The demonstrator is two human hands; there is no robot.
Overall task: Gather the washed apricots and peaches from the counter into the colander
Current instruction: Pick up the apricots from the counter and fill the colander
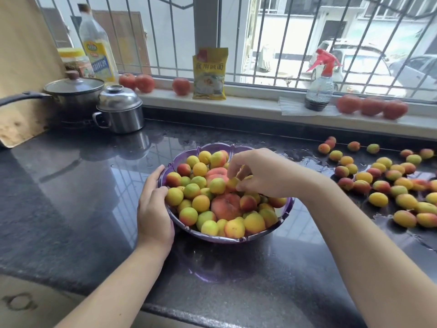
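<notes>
A purple colander (227,239) stands mid-counter, heaped with yellow and red apricots and a couple of larger pink peaches (225,205). My left hand (155,204) grips its left rim, thumb over the edge. My right hand (257,172) hovers over the heap, fingers curled down around an apricot (233,183) at the top of the pile. Several loose apricots (380,183) lie scattered on the wet dark counter to the right.
A lidded pot (75,91) and a steel mug pot (120,110) stand at the back left. On the windowsill are tomatoes (181,86), a yellow packet (209,74), an oil bottle (98,46) and a spray bottle (319,88). The counter's front edge runs below the colander.
</notes>
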